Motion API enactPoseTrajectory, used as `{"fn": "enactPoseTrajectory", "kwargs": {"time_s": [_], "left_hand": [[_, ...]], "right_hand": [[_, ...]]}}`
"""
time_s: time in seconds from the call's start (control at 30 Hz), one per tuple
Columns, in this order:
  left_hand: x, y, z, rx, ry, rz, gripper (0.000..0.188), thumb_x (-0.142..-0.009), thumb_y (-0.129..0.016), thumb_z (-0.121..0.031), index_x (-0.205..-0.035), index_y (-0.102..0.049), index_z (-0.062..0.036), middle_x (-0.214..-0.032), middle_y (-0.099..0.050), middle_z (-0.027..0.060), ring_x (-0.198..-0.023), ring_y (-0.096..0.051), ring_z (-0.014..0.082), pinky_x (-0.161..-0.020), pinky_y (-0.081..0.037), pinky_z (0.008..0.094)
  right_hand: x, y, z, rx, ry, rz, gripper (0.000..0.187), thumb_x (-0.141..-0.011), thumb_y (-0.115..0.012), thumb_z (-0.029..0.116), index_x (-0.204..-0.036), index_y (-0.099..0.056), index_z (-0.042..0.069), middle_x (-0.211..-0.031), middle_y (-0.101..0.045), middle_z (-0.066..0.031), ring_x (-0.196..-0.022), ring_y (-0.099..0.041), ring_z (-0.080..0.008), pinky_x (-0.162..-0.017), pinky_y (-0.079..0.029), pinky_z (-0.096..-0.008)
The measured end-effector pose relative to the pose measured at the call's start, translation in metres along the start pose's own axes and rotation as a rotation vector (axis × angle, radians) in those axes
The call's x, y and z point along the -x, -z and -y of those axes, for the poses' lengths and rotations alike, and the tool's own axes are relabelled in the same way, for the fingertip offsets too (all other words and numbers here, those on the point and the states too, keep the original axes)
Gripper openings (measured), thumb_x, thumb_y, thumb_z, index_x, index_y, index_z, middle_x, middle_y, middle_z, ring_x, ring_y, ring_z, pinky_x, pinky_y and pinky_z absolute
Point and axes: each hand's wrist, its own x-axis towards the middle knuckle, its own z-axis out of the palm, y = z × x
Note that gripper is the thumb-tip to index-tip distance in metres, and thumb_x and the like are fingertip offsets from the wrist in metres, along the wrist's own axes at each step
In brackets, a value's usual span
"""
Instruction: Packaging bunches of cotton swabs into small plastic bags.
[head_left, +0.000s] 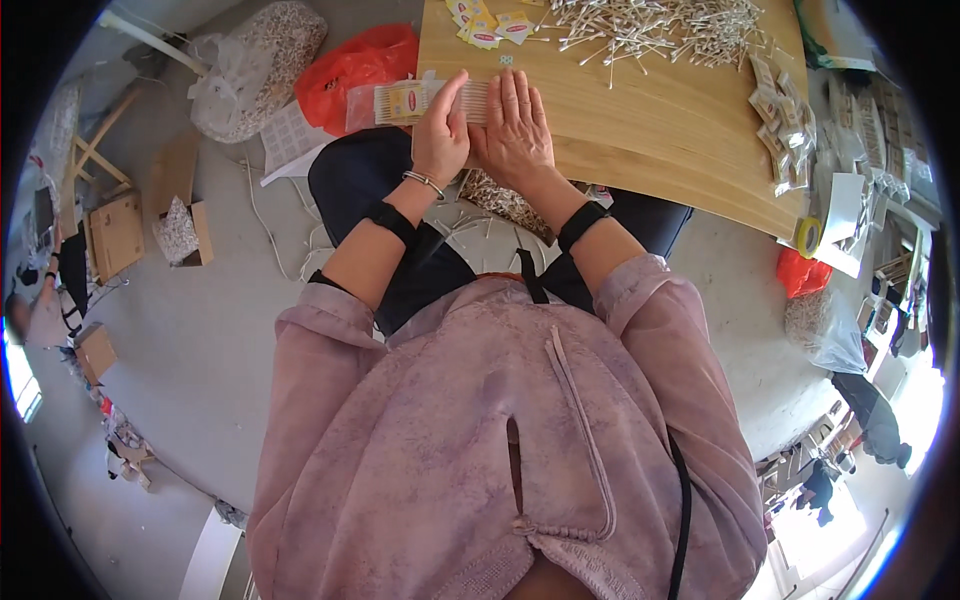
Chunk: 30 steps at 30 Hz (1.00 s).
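A clear plastic packet of cotton swabs with a yellow label card (406,99) lies flat at the near left edge of the wooden table. My left hand (442,130) stands on its side across the packet, fingers stretched out and thumb up. Beside it, my right hand (515,130) lies palm down with straight fingers over the packet's right end. Neither hand is wrapped round it; part of the swabs shows between the two hands. Beyond them lie several small yellow and white label cards (485,33) and a big loose heap of cotton swabs (670,28).
Filled swab packets (782,125) are piled at the table's right, near a yellow tape roll (808,234). A red plastic bag (360,75) and a clear sack of swabs (270,70) lie to the left. An open cardboard box (178,195) stands on the floor.
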Motion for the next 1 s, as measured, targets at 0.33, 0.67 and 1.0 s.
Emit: {"fn": "enactPoseTrajectory", "kwargs": {"time_s": [0.33, 0.67, 1.0], "left_hand": [[-0.002, 0.004, -0.008, -0.136, -0.040, 0.058, 0.041, -0.088, -0.043, 0.004, -0.128, -0.048, -0.0049, -0.131, -0.050, 0.0146, -0.121, -0.049, 0.0286, -0.100, -0.039, 0.0340], [-0.013, -0.004, -0.007, 0.025, 0.013, 0.022, 0.043, -0.099, -0.035, -0.027, -0.133, -0.043, -0.0026, -0.134, -0.048, 0.0164, -0.126, -0.043, 0.0280, -0.104, -0.033, 0.0329], [-0.011, -0.006, -0.004, 0.067, 0.031, 0.013, 0.043, -0.100, -0.034, -0.028, -0.132, -0.044, -0.0016, -0.132, -0.050, 0.0158, -0.125, -0.045, 0.0269, -0.104, -0.033, 0.0331]], "right_hand": [[0.000, -0.004, -0.002, 0.068, -0.021, 0.013, 0.065, -0.093, -0.039, 0.037, -0.141, -0.023, -0.004, -0.148, -0.020, -0.0204, -0.140, -0.014, -0.0335, -0.114, -0.012, -0.0440], [0.000, -0.006, 0.000, 0.054, -0.018, 0.057, 0.069, -0.092, -0.041, 0.040, -0.141, -0.021, -0.004, -0.149, -0.019, -0.0196, -0.141, -0.012, -0.0325, -0.114, -0.010, -0.0432], [-0.001, -0.004, 0.004, 0.116, 0.010, 0.080, 0.072, -0.092, -0.037, 0.044, -0.141, -0.021, -0.006, -0.149, -0.018, -0.0221, -0.141, -0.011, -0.0337, -0.114, -0.010, -0.0436]]}}
